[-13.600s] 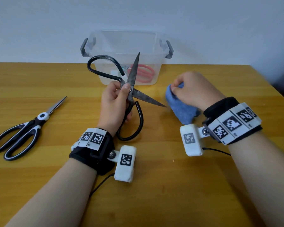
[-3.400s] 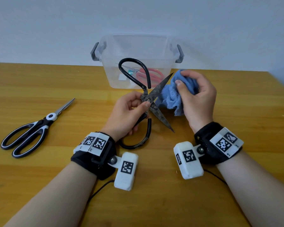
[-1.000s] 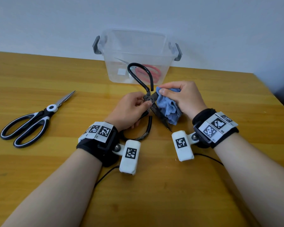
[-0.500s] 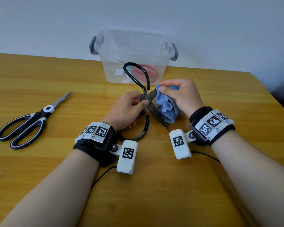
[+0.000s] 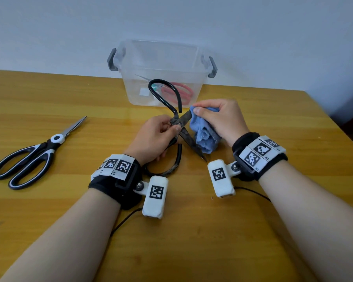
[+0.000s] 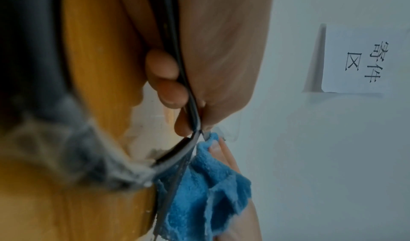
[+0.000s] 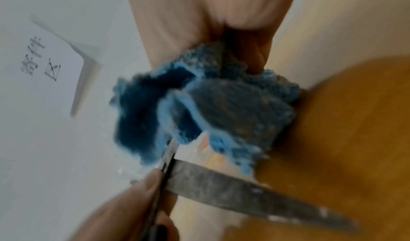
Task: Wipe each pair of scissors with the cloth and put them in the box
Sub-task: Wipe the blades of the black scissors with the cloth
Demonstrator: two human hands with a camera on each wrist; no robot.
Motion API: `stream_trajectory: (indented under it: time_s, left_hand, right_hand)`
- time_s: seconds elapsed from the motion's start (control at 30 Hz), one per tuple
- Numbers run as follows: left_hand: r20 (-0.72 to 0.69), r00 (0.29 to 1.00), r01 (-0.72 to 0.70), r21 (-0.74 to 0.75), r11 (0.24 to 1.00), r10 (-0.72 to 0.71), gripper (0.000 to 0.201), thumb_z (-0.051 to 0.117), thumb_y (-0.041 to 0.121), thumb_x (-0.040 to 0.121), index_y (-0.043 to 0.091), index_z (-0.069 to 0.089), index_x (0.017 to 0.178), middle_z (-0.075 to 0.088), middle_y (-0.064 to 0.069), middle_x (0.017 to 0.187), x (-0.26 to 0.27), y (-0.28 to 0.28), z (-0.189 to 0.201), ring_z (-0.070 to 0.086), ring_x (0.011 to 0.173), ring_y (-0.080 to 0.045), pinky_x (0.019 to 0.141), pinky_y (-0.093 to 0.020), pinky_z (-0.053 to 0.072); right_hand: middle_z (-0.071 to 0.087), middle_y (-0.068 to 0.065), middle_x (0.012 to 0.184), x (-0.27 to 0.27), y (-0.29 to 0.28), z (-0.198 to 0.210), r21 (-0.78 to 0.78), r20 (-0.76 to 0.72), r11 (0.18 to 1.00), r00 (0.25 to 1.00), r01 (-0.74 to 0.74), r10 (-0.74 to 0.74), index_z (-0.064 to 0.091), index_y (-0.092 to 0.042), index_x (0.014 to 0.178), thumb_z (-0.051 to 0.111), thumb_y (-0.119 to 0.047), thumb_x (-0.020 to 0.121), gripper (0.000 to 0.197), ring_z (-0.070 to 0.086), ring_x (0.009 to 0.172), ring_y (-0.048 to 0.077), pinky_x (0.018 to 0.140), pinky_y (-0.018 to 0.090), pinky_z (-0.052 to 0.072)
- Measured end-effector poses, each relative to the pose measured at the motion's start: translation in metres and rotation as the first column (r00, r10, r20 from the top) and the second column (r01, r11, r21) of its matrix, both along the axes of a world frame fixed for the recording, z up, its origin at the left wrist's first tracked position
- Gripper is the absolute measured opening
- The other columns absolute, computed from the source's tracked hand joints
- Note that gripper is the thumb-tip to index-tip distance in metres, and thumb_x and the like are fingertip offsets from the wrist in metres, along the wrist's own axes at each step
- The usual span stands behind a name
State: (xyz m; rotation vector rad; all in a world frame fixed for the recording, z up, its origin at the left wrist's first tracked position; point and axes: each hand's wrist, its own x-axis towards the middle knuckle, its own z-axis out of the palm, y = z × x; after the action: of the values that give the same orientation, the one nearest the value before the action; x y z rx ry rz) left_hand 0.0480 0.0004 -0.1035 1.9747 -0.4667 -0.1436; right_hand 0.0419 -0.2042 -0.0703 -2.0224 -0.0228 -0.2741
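Observation:
My left hand [image 5: 155, 137] grips the black iron scissors [image 5: 176, 123] near their pivot, blades spread open above the table. One loop handle stands up in front of the box, the other hangs below my palm. My right hand [image 5: 218, 119] pinches the blue cloth [image 5: 204, 135] around the upper blade. In the left wrist view my fingers [image 6: 170, 88] press the black handle [image 6: 177, 55], with the cloth [image 6: 206, 192] just beyond. The right wrist view shows the cloth [image 7: 221, 108] bunched over the grey blade [image 7: 244, 192]. The clear box [image 5: 161, 72] stands behind with pink-handled scissors [image 5: 179, 94] inside.
A black-and-white pair of scissors [image 5: 33, 155] lies shut on the wooden table [image 5: 192, 241] at the left. The white wall [image 5: 171, 21] rises right behind the box. The table's right edge [image 5: 334, 123] runs diagonally near my right wrist.
My right hand with the cloth has slid outward along the upper blade, from beside the pivot toward its tip. The left hand keeps the same grip on the scissors.

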Motion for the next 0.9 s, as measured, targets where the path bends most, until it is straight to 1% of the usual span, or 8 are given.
stream_trajectory:
  time_s: [0.17, 0.27, 0.37, 0.43, 0.57, 0.67, 0.8, 0.9]
  left_hand:
    - [-0.002, 1.0, 0.007, -0.014, 1.0, -0.007, 0.022, 0.054, 0.021, 0.106, 0.001, 0.06, 0.103, 0.071, -0.023, 0.081, -0.001, 0.001, 0.002, 0.052, 0.035, -0.018, 0.031, -0.026, 0.038]
    - [-0.009, 1.0, 0.009, -0.007, 1.0, -0.009, 0.024, 0.054, 0.022, 0.106, -0.002, 0.059, 0.105, 0.072, -0.021, 0.084, -0.001, 0.001, 0.003, 0.051, 0.035, -0.017, 0.03, -0.025, 0.038]
    - [-0.002, 1.0, 0.004, 0.012, 1.0, -0.004, 0.027, 0.054, 0.024, 0.106, -0.003, 0.057, 0.102, 0.07, -0.027, 0.084, -0.001, 0.001, 0.002, 0.052, 0.035, -0.018, 0.03, -0.025, 0.038]
    - [0.006, 1.0, -0.007, 0.012, 1.0, 0.007, 0.028, 0.054, 0.024, 0.106, -0.004, 0.056, 0.1, 0.069, -0.028, 0.08, -0.001, 0.0, 0.002, 0.052, 0.035, -0.022, 0.03, -0.026, 0.038]
    - [0.0, 1.0, -0.023, -0.003, 1.0, 0.023, 0.022, 0.055, 0.021, 0.105, 0.0, 0.059, 0.099, 0.065, -0.008, 0.064, -0.001, -0.001, 0.003, 0.051, 0.035, -0.023, 0.031, -0.026, 0.039]
    - [-0.001, 1.0, -0.011, -0.002, 1.0, 0.011, 0.025, 0.055, 0.022, 0.105, -0.002, 0.058, 0.101, 0.069, -0.021, 0.075, -0.001, 0.0, 0.002, 0.052, 0.036, -0.023, 0.031, -0.026, 0.038]
    - [0.006, 1.0, 0.004, 0.013, 1.0, -0.004, 0.024, 0.055, 0.023, 0.106, 0.001, 0.058, 0.1, 0.07, -0.027, 0.084, -0.001, -0.001, 0.001, 0.052, 0.035, -0.019, 0.03, -0.025, 0.038]
    - [0.026, 1.0, -0.001, 0.022, 1.0, 0.0, 0.024, 0.054, 0.024, 0.106, 0.002, 0.058, 0.097, 0.069, -0.027, 0.081, 0.0, 0.0, 0.001, 0.052, 0.034, -0.02, 0.03, -0.026, 0.039]
  right_hand:
    - [0.079, -0.011, 0.096, -0.008, 0.007, -0.002, -0.069, -0.083, 0.971, 0.971, -0.23, 0.224, 0.082, -0.024, 0.097, 0.078, -0.015, 0.088, 0.013, 0.071, 0.097, 0.002, 0.091, 0.021, 0.055]
    - [0.078, -0.01, 0.097, -0.002, 0.003, -0.006, -0.02, -0.019, 0.995, 0.995, -0.094, 0.093, 0.081, -0.026, 0.095, 0.078, -0.016, 0.088, 0.013, 0.071, 0.099, 0.002, 0.094, 0.026, 0.056]
    - [0.076, -0.015, 0.096, 0.004, 0.001, -0.001, -0.026, 0.014, 0.998, 0.999, 0.05, -0.05, 0.081, -0.027, 0.095, 0.076, -0.017, 0.089, 0.012, 0.068, 0.096, -0.006, 0.092, 0.022, 0.055]
    - [0.077, -0.016, 0.096, 0.004, 0.003, 0.004, -0.04, 0.003, 0.999, 0.999, 0.033, -0.033, 0.082, -0.027, 0.095, 0.075, -0.017, 0.09, 0.013, 0.067, 0.097, -0.007, 0.092, 0.018, 0.054]
    - [0.078, -0.015, 0.099, -0.004, 0.015, 0.007, -0.121, -0.121, 0.976, 0.979, -0.179, 0.164, 0.082, -0.03, 0.095, 0.077, -0.02, 0.089, 0.013, 0.067, 0.101, -0.005, 0.094, 0.017, 0.051]
    - [0.077, -0.015, 0.098, -0.003, 0.015, 0.005, -0.089, -0.105, 0.988, 0.987, -0.128, 0.118, 0.082, -0.031, 0.094, 0.077, -0.021, 0.088, 0.012, 0.068, 0.099, -0.004, 0.091, 0.017, 0.052]
    - [0.072, -0.023, 0.089, 0.005, 0.007, 0.009, -0.124, -0.031, 0.99, 0.997, 0.067, -0.071, 0.08, -0.033, 0.092, 0.076, -0.024, 0.09, 0.01, 0.063, 0.092, -0.015, 0.076, 0.003, 0.045]
    - [0.073, -0.022, 0.089, 0.005, 0.007, 0.013, -0.155, -0.023, 0.986, 0.997, 0.065, -0.069, 0.08, -0.033, 0.089, 0.075, -0.024, 0.089, 0.011, 0.063, 0.093, -0.012, 0.081, 0.007, 0.048]
